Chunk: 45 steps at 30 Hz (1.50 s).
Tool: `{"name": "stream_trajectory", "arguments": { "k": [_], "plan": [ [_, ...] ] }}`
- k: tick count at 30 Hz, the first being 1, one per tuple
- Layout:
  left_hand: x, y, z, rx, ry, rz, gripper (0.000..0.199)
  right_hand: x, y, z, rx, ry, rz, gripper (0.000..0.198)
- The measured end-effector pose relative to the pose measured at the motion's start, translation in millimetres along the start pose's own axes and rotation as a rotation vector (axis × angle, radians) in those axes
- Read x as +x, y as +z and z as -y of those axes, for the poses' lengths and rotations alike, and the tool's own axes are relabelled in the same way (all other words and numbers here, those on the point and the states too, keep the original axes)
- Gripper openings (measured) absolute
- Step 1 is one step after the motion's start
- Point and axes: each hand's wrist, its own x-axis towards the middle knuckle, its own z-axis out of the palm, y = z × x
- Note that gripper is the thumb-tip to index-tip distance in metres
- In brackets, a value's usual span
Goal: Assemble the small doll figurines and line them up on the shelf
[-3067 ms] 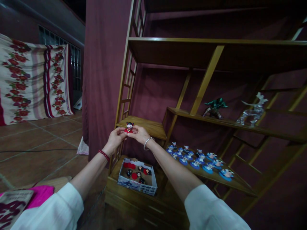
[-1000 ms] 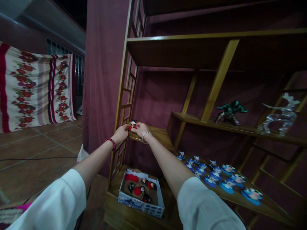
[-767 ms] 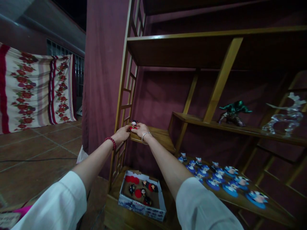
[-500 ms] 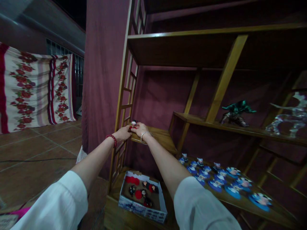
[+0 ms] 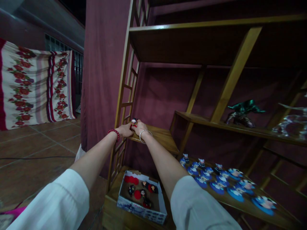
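Observation:
A small figurine with dark hair, a pale face and a red base stands upright between my hands, at the left end of a small wooden shelf. My left hand, below a red beaded bracelet, closes on its left side. From the right, my right hand, with a silver bangle at the wrist, grips the same figurine. The fingertips are partly hidden behind the hands. Below them, an open cardboard box holds several similar dark-haired figurines and red round bases.
Several figurines on blue bases stand on the lower right shelf. A green and brown sculpture and a clear glass-like ornament occupy the shelf above. A lattice side frame rises beside my left hand. A dark cable crosses the tiled floor.
The view has shifted slightly, moving the right-hand shelves toward the right of the picture. Both hands stay at the figurine, which now faces more upright toward me.

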Motion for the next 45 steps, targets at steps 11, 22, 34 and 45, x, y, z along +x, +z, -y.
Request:
{"name": "stream_trajectory", "arguments": {
  "k": [11, 22, 34, 45],
  "plan": [
    [22.6, 12.8, 11.3, 0.109, -0.018, 0.006, 0.056, 9.3, 2.7, -2.6, -0.029, 0.038, 0.019, 0.041],
    [16.5, 15.8, 10.3, 0.158, 0.009, -0.089, 0.049, 14.2, 10.7, -7.9, 0.032, 0.024, 0.011, 0.04],
    [18.0, 17.5, 12.0, 0.133, -0.015, -0.115, 0.048, 13.4, 12.2, -9.7, 0.087, 0.051, -0.005, 0.05],
    [16.6, 18.6, 11.0, 0.114, -0.045, -0.132, 0.05, 12.5, 11.2, -10.2, 0.11, 0.058, 0.003, 0.049]
  ]
}}
